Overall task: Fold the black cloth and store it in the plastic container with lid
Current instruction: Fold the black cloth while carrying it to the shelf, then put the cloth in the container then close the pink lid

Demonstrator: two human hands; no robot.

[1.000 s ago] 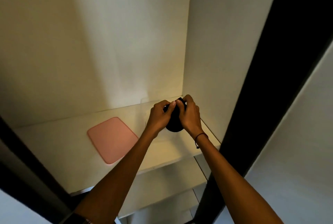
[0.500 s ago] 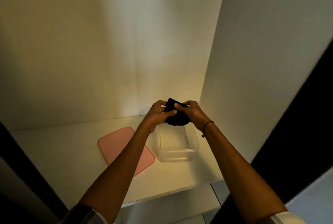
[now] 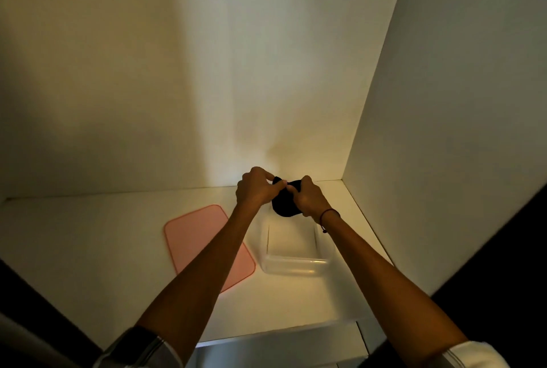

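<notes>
A small bundle of black cloth (image 3: 285,205) hangs between both hands, just above the far end of a clear plastic container (image 3: 293,265) that stands open on the white shelf. My left hand (image 3: 256,188) pinches the cloth's top left edge. My right hand (image 3: 309,199), with a thin black band at the wrist, grips its right side. The pink lid (image 3: 201,237) lies flat on the shelf to the left of the container, partly under my left forearm.
The white shelf (image 3: 88,249) is boxed in by a back wall and a right side wall (image 3: 444,131). A dark door edge (image 3: 503,249) runs along the right. A lower shelf (image 3: 281,347) shows below the front edge.
The view has swung so the shelf sits lower and more central. The hands have kept hold of the cloth, working it above the container's far end; it now hangs a little lower.
</notes>
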